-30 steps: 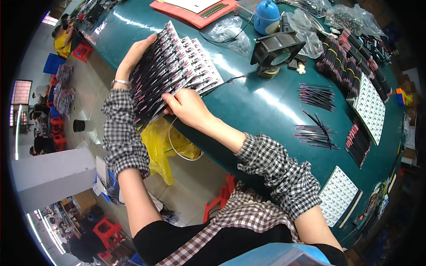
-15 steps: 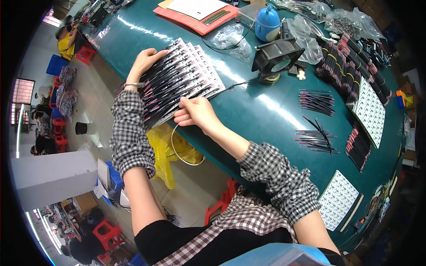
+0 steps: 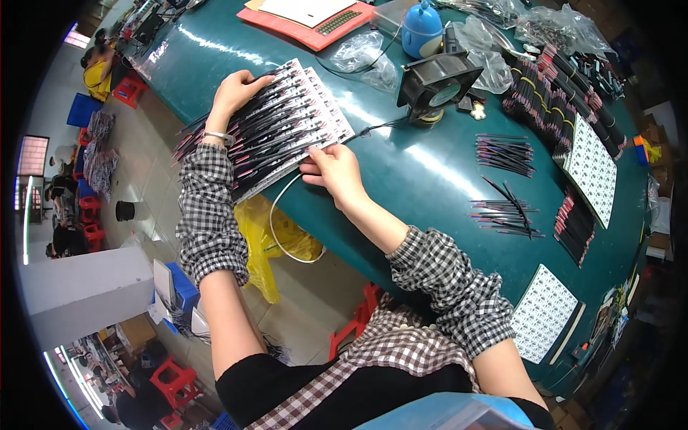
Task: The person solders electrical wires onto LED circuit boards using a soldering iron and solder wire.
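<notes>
A stack of white printed circuit board panels [image 3: 331, 118] lies near the table's left edge, with rows of black wires [image 3: 265, 140] across it. Pinkish wire ends stick out on the left, past my left wrist. My left hand [image 3: 236, 94] is closed over the far left side of the stack, thumb lying along the wires and some fingertips hidden. At the near edge my right hand [image 3: 335, 173] pinches the stack's border between thumb and fingers, beside the outermost wires. A white cable [image 3: 276, 228] loops down below that hand.
A black fan [image 3: 438, 84] and a blue container [image 3: 421, 30] stand beyond the stack. Loose wire piles [image 3: 504, 154] lie to the right, near bundled wires [image 3: 541, 97] and more panels [image 3: 545, 313]. A yellow bag [image 3: 254, 247] hangs below the table edge. Other people sit farther left.
My right hand has slid rightward along the near edge of the stack. More wire ends now show fanned out left of my left wrist. The whole view has shifted slightly.
</notes>
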The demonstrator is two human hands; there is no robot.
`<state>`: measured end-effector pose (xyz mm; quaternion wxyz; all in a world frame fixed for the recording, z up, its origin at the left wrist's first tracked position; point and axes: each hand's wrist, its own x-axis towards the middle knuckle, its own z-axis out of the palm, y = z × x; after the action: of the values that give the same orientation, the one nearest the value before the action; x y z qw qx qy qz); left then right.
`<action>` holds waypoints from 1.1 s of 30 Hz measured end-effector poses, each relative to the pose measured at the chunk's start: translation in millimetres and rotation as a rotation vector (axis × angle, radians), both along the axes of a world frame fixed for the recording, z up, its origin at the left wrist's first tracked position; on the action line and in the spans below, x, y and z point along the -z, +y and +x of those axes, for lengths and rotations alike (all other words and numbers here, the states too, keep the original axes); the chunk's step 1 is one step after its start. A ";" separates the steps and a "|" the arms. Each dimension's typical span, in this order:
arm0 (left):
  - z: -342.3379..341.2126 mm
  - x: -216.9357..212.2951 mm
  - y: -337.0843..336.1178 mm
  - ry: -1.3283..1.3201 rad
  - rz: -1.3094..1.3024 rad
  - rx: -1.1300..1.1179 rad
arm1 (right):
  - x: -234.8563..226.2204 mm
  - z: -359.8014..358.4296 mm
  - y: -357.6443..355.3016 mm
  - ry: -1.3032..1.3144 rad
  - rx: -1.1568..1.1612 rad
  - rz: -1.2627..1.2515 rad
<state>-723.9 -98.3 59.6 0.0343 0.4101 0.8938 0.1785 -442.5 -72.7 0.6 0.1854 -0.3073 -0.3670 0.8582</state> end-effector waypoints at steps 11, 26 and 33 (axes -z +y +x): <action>0.5 -25.3 22.9 -0.097 -0.037 0.029 | -1.4 4.6 7.2 0.062 0.074 0.113; -3.2 -1.8 -6.1 -0.213 -0.200 -0.142 | -21.6 -17.2 68.7 -0.465 -0.214 1.051; -49.2 10.2 -52.9 -0.095 -0.063 -0.361 | 23.7 -101.3 84.0 -0.415 0.163 1.116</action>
<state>-773.0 -151.1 49.4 0.0565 0.2328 0.9554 0.1726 -543.8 11.2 -23.0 0.3084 -0.3517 -0.7660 0.4410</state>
